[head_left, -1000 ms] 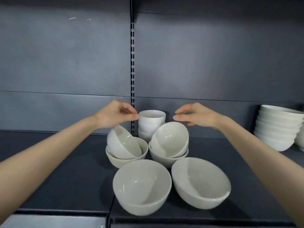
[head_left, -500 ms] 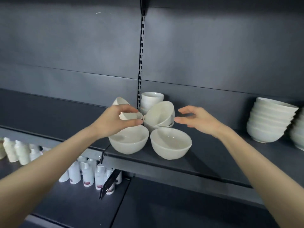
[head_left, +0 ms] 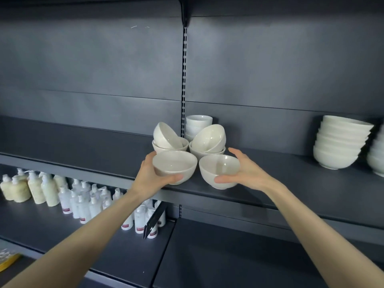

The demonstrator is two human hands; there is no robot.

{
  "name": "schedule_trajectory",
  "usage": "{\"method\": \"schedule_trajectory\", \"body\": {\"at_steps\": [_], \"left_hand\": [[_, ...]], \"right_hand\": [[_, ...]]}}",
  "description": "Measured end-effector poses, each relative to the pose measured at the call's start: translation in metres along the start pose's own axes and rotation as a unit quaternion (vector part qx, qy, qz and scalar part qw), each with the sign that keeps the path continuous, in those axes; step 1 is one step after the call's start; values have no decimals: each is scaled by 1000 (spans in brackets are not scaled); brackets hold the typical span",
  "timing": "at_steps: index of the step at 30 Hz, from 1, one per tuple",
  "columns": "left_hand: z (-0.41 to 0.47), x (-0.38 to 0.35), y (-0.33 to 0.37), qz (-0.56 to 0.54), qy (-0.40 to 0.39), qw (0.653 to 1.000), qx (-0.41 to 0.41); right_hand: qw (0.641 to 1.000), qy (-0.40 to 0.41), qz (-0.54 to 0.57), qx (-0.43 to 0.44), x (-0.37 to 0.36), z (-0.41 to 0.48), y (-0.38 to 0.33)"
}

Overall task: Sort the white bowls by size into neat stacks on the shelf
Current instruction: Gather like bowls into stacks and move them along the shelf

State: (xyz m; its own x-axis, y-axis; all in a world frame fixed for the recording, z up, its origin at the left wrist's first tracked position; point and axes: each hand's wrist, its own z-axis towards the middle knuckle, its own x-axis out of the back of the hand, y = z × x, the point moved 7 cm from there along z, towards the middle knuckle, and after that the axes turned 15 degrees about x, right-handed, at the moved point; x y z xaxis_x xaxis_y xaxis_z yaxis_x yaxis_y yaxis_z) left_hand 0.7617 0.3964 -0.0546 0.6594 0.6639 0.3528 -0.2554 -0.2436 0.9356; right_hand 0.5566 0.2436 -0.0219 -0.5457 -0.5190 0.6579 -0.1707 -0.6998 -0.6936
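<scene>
Two large white bowls stand at the front of the dark shelf (head_left: 291,183). My left hand (head_left: 150,177) cups the front left bowl (head_left: 174,166) from its left side and underneath. My right hand (head_left: 247,173) wraps the front right bowl (head_left: 218,168), thumb in front, fingers behind. Behind them, a tilted bowl (head_left: 166,135) lies in another bowl (head_left: 160,148), and a second tilted bowl (head_left: 208,139) rests on a short stack (head_left: 197,152). A small stack of cups or little bowls (head_left: 198,123) stands at the back wall.
A neat stack of wide white bowls (head_left: 340,146) stands at the right of the same shelf, with another stack (head_left: 377,161) cut off by the frame edge. On the lower shelf at left stand several pump bottles (head_left: 41,188) and a black tag holder (head_left: 154,219).
Both hands have come down from the bowls at the back to the two front bowls and closed around them. The view has pulled back and lowered, showing the lower shelf.
</scene>
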Motion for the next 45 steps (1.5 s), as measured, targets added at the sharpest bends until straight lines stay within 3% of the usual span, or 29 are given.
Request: {"method": "schedule_trajectory", "body": {"at_steps": [8,14,22,32,45], "left_hand": [[2,-1,-4,-56,16,998,14],[-8,-45,16,-76,-61,995,-33],[-6,-100,35,-82,-154,984,-45],[-1,-113,32,-78,-221,972,-31],[-2,-113,30,-87,-250,964,-35]], "right_hand": [[993,115,22,-26,18,-17,11],[977,205,62,19,60,-30,-13],[987,152,39,13,49,-20,-18],[994,108,30,3,39,-9,-8],[996,61,71,-3,19,-11,4]]}}
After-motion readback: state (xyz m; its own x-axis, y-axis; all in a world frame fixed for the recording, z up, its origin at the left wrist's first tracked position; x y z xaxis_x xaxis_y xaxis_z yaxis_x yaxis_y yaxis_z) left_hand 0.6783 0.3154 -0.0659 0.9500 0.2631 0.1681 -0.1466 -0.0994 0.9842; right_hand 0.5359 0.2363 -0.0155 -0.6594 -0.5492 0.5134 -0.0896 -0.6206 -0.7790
